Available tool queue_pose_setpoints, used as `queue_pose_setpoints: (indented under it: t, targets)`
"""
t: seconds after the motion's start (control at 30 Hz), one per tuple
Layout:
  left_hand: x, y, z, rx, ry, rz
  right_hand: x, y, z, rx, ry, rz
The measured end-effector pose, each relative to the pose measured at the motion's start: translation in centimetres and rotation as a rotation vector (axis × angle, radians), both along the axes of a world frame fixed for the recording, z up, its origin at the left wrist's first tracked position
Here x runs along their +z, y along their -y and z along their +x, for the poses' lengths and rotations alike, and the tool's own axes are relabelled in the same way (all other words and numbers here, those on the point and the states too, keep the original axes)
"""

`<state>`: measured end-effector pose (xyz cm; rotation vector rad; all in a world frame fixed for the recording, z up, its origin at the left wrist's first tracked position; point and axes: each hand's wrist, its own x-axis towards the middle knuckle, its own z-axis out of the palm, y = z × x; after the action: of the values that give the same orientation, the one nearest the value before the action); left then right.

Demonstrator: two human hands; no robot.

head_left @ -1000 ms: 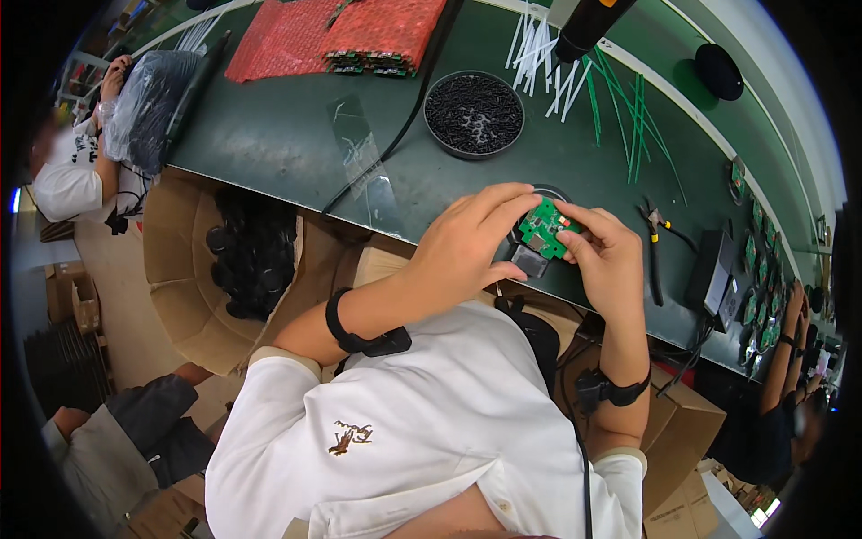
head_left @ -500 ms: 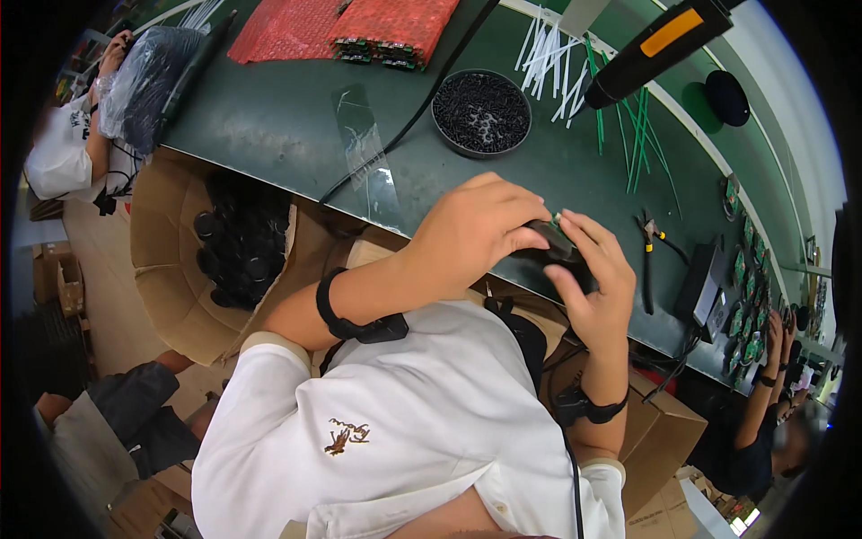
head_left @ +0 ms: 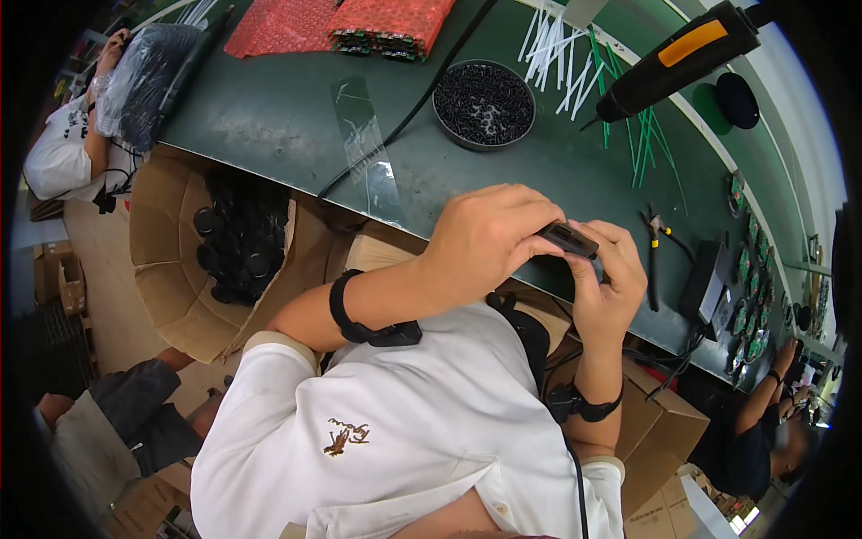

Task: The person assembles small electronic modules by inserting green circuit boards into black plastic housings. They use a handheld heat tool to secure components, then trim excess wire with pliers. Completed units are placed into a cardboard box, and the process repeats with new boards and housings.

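Note:
In front of my chest, by the near edge of the green work table, both hands hold a small black plastic housing (head_left: 571, 240). My left hand (head_left: 492, 226) pinches its left end between thumb and fingertips. On the other end my right hand (head_left: 612, 274) closes with thumb and fingers. A dark slot or recess shows along the housing's upturned side, while its ends are covered by my fingers. Beyond the hands, a round dish of small black screws (head_left: 485, 105) sits on the table. An electric screwdriver (head_left: 678, 61) hangs at the upper right, its bit pointing down-left.
Red bubble-wrap (head_left: 391, 22) with circuit boards lies at the back. White and green strips (head_left: 561, 54), yellow-and-black pliers (head_left: 655, 242), a black box (head_left: 705, 283) and several circuit boards (head_left: 743, 314) are rightward. A carton (head_left: 166, 260) of black round parts stands left. Other people sit on both sides.
The housing has been turned so its slotted side shows, and both hands have shifted slightly to the right. A green bit seen on it earlier is out of sight.

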<state>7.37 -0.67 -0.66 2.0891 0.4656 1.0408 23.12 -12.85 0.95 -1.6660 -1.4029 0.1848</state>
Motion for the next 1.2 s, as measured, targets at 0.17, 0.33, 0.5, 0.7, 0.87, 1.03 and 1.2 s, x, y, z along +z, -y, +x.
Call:
queue_pose_setpoints:
  t: [0.17,0.33,0.5,0.7,0.87,1.03,1.2]
  targets:
    - [-0.1,0.0,-0.2,-0.018,0.005,-0.031,-0.2,-0.1,-0.1,-0.006,-0.065,0.022]
    - [0.0,-0.5,0.0,-0.056,0.013,-0.112,0.1,-0.2,0.1,0.0,-0.061,0.004]
    - [0.4,-1.0,0.5,-0.052,-0.014,-0.066,0.2,-0.5,0.3,-0.007,-0.098,-0.006]
    - [0.7,-0.8,0.8,-0.042,-0.061,-0.075,0.3,-0.5,0.5,-0.022,-0.145,-0.032]
    - [0.7,-0.5,0.9,-0.031,-0.04,-0.045,0.1,-0.3,0.7,-0.022,-0.136,-0.024]
    - [0.9,-0.3,0.5,-0.051,-0.083,-0.046,0.4,-0.3,0.5,0.006,-0.057,-0.015]
    - [1.0,-0.4,0.8,-0.053,-0.047,-0.039,-0.1,-0.2,0.4,0.003,-0.061,0.012]
